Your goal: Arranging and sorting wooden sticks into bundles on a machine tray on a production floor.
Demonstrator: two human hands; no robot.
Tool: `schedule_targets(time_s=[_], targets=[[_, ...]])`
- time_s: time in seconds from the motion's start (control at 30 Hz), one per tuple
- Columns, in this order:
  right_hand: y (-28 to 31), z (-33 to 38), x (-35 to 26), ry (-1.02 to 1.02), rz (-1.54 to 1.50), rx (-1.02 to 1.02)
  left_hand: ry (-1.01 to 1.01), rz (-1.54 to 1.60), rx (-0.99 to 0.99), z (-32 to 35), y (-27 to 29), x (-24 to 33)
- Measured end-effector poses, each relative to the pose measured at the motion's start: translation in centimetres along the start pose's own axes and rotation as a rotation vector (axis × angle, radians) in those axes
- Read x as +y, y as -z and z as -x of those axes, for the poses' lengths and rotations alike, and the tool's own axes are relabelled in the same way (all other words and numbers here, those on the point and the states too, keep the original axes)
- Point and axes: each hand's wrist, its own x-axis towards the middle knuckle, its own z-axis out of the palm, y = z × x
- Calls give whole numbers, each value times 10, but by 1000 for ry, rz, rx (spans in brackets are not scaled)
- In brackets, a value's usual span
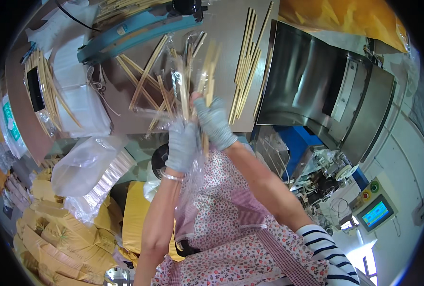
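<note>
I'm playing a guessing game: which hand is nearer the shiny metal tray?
The right hand. It is left of the shiny metal tray; the left hand is farther left.

Landmark: loose stick row (244, 69). From where I'm standing, a bare strip of tabletop (226, 28) runs along its left side; a hand could pass there, tighter toward the near end. Left of that, blocked: right hand (214, 119), left hand (181, 145), upright held sticks (209, 71), clear film (188, 200). Farther left of the row, crossed sticks (148, 74). Far left of it, teal sealer (140, 24) bars the way. Right of the row, steel tray (307, 71) in the way.
</note>
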Motion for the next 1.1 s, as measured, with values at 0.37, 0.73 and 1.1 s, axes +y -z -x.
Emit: schedule_targets(time_s=[0.37, 0.73, 1.1], targets=[[56, -46, -50, -49, 182, -54, -42, 71, -90, 1, 13, 14], [222, -176, -150, 687, -390, 242, 239, 400, -257, 19, 52, 3], [19, -26, -53, -54, 64, -184, -193, -163, -282, 7, 34, 7]])
